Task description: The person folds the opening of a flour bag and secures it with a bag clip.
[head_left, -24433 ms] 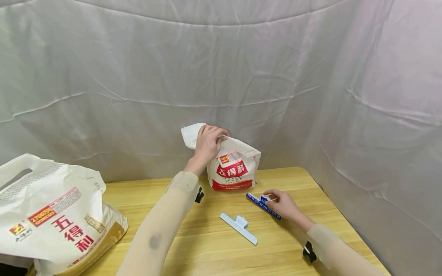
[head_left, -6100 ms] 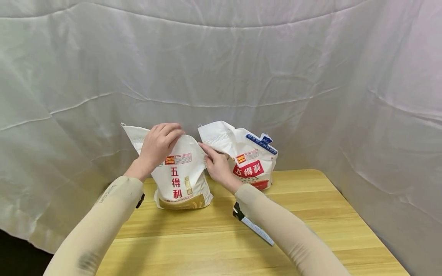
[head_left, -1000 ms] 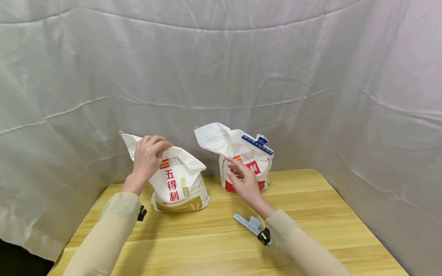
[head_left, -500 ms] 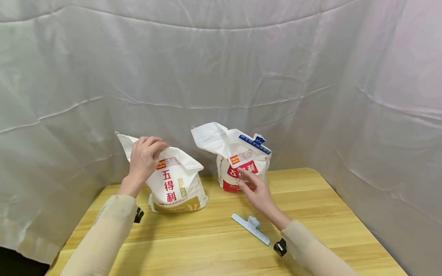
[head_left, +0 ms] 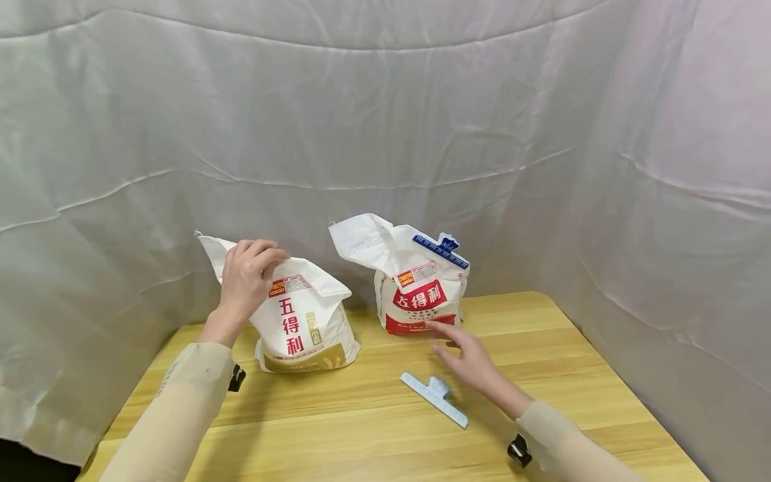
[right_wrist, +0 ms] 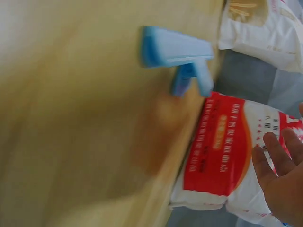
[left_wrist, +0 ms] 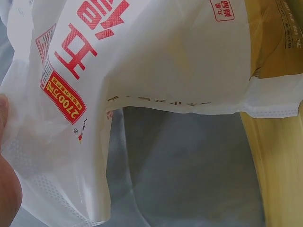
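Hands work at two flour bags on a wooden counter [head_left: 542, 348] hung round with pale grey cloth [head_left: 385, 120]. The left hand [head_left: 245, 281] grips the folded top of the gold-banded bag [head_left: 304, 328], fingers curled over the crumpled upper edge; that bag stands upright at the far left of the counter, red characters running down its white front. In the left wrist view the same bag [left_wrist: 156, 56] fills the picture, with a fingertip pressed against its perforated upper flap at the left edge.

The right hand [head_left: 466, 355] hovers open above the counter, fingers straight and spread, holding nothing. It lies just near of the red-banded bag [head_left: 421, 301] and just beside the light blue clip [head_left: 435, 399], which lies flat on the wood between the person and the bags, clear of the fingers. The right wrist view shows that clip [right_wrist: 177, 52] on the boards, somewhat blurred, with the red-banded bag [right_wrist: 222, 156] behind it and the open fingers [right_wrist: 279, 165] near the bag's red panel.

The red-banded bag stands upright at the far middle of the counter, to the right of the gold-banded bag and apart from it. A dark blue clip [head_left: 441, 251] is clamped across its folded top, and a loose white flap sticks up to the left of the clip. Both forearms wear beige sleeves [head_left: 175, 415].
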Available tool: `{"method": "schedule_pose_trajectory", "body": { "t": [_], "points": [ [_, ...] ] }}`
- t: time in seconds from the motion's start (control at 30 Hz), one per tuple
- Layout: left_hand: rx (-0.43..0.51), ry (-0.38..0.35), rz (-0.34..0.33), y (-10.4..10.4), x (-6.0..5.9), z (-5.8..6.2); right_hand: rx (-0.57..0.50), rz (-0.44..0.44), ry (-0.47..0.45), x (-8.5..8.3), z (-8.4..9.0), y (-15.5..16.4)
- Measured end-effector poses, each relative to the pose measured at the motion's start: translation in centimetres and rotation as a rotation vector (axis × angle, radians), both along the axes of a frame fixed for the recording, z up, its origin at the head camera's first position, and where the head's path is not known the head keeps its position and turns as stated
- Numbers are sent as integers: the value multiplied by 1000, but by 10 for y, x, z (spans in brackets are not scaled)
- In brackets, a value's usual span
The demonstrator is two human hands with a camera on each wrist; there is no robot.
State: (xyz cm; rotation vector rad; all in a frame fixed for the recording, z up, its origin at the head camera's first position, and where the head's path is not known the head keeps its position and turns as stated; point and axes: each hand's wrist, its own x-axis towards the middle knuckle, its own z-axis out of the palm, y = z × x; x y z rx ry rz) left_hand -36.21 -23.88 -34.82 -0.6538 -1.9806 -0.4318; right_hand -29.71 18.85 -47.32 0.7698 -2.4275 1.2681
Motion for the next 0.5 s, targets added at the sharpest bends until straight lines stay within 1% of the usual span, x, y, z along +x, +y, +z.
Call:
{"method": "schedule_pose_trajectory", "body": {
  "t": [0.17,0.5],
  "points": [
    [0,2,4,0,1,0,73,22,-13,5,-11,10],
    [5,2,2,1,0,-2,196,68,-177,12,-23,21]
  ]
}}
